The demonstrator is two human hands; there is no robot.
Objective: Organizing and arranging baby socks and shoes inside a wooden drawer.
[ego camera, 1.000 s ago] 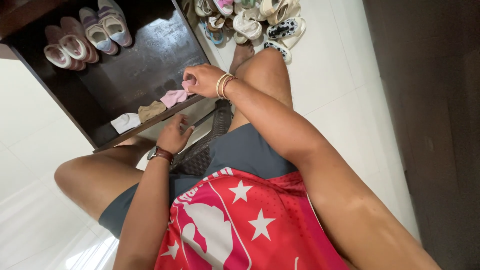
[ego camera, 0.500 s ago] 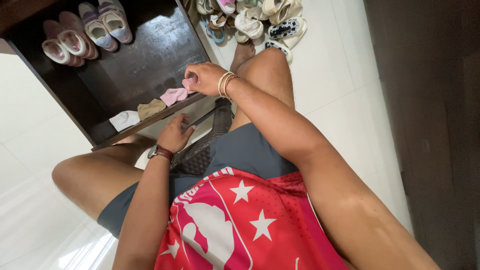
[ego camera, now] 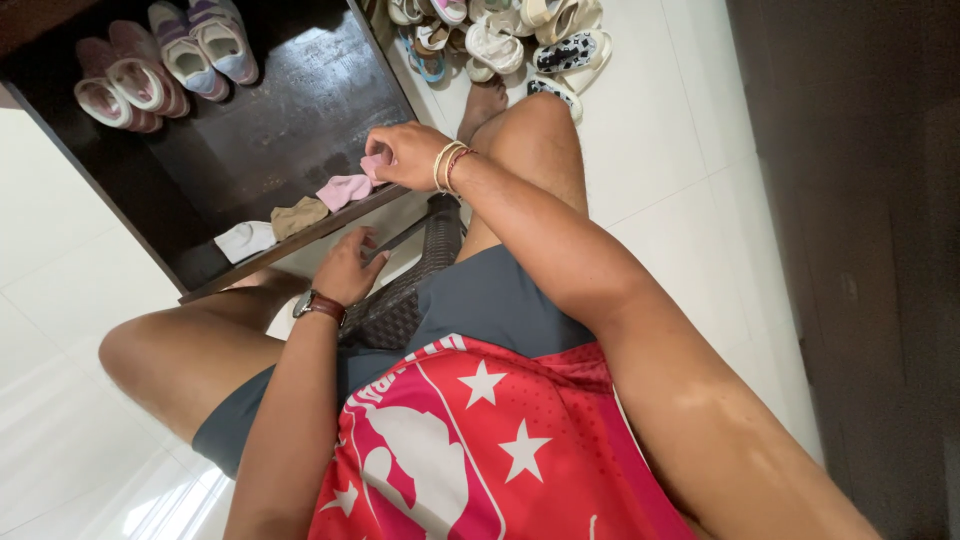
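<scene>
While a pink sock (ego camera: pixel 372 166) is pinched in the right hand (ego camera: pixel 405 155) at the dark shelf (ego camera: pixel 262 130) edge — the left hand (ego camera: pixel 347 267) hangs loosely open, empty. The sock could be dropped off the edge — only fingertips hold it.

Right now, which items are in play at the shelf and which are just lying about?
In play: right hand pinching a pink sock; second pink sock; tan sock; white sock; left hand beside the shelf edge.
Lying about: pink shoes; purple-white sneakers; shoe pile.

dark shelf (ego camera: pixel 270 130), folded socks (ego camera: pixel 300 213), shoes (ego camera: pixel 165 62)
</scene>
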